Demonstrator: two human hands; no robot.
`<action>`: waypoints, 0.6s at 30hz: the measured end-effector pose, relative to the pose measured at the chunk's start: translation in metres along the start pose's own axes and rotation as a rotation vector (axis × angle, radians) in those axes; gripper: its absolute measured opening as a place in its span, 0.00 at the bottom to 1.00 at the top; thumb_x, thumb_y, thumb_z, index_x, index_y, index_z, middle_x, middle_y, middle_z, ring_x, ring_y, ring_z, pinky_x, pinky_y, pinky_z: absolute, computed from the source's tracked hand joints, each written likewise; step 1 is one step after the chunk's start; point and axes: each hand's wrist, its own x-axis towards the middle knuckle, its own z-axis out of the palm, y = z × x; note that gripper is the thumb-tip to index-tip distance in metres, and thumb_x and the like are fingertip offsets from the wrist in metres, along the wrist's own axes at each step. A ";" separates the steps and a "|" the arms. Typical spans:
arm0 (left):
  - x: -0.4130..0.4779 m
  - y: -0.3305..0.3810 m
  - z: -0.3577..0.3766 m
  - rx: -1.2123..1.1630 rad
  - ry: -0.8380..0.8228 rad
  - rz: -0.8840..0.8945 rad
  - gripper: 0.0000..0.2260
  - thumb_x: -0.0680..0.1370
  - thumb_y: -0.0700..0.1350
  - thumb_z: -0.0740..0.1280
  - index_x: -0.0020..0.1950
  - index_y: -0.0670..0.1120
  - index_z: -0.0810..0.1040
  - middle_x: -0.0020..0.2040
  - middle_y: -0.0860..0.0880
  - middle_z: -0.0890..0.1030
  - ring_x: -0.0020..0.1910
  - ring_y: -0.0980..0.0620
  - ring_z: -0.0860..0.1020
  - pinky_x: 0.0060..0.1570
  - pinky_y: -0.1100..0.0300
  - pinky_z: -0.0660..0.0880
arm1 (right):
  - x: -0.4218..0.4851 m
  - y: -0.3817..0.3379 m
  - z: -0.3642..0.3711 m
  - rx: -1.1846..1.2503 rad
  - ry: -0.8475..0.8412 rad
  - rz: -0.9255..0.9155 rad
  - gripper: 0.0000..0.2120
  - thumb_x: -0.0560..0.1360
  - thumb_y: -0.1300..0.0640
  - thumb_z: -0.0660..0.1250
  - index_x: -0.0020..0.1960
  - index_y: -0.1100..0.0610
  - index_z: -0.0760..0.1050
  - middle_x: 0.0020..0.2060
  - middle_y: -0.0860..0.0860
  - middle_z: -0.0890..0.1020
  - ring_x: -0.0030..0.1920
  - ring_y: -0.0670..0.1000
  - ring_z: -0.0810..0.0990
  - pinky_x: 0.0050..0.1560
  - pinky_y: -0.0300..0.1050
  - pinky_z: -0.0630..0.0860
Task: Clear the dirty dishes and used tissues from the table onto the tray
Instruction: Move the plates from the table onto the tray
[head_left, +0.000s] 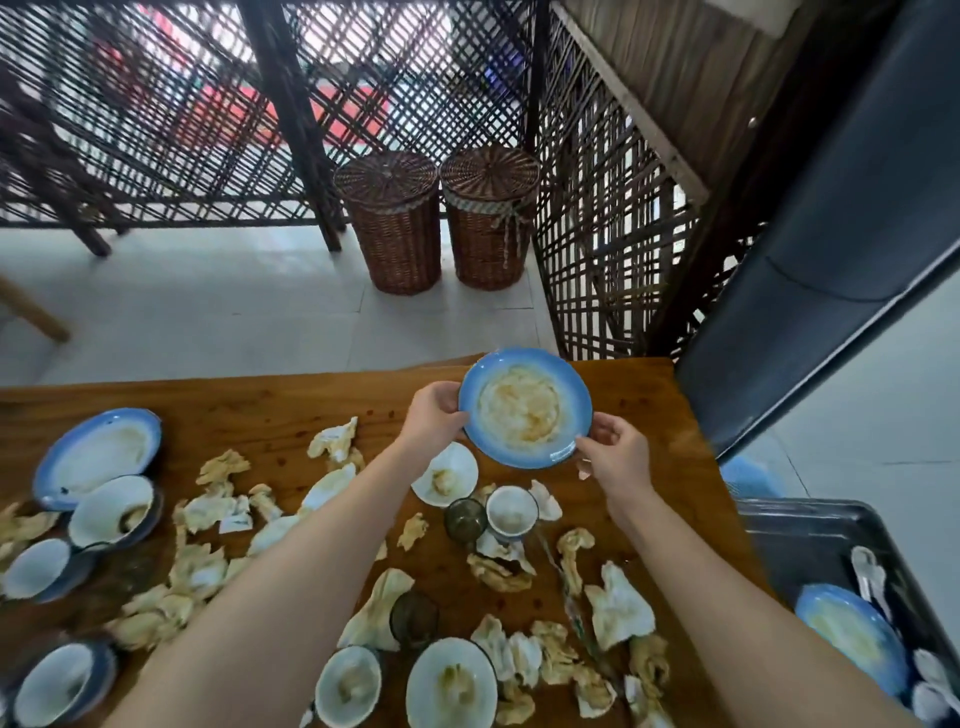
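Two hands on the blue-rimmed plate (525, 408); left hand (435, 415) grips its left rim, right hand (618, 457) pinches the lower right edge; sauce-smeared, it's held over the wooden table (649, 395); crumpled tissues (618, 605) below; tray (800, 535) at right

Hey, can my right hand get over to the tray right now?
Probably yes: the tray lies off to the side of the right hand, with nothing standing between. That hand grips the dirty blue plate together with the left hand.
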 end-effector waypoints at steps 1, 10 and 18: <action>-0.012 0.001 -0.007 -0.001 0.011 0.011 0.20 0.76 0.35 0.69 0.68 0.42 0.72 0.59 0.45 0.78 0.50 0.49 0.79 0.41 0.61 0.81 | -0.007 -0.006 0.000 0.000 -0.017 -0.014 0.15 0.73 0.67 0.69 0.58 0.57 0.73 0.48 0.51 0.80 0.49 0.51 0.81 0.44 0.43 0.81; -0.123 -0.026 -0.097 -0.132 0.209 -0.050 0.22 0.76 0.33 0.68 0.69 0.41 0.70 0.57 0.41 0.79 0.50 0.45 0.81 0.31 0.67 0.77 | -0.093 -0.031 0.052 -0.014 -0.252 -0.092 0.13 0.72 0.66 0.71 0.55 0.58 0.75 0.50 0.56 0.81 0.46 0.51 0.81 0.36 0.39 0.79; -0.196 -0.074 -0.191 -0.191 0.335 -0.100 0.22 0.76 0.34 0.67 0.69 0.42 0.70 0.55 0.44 0.80 0.44 0.50 0.80 0.29 0.66 0.75 | -0.176 -0.039 0.126 -0.104 -0.483 -0.103 0.24 0.70 0.65 0.73 0.64 0.59 0.71 0.44 0.51 0.80 0.41 0.49 0.81 0.31 0.38 0.78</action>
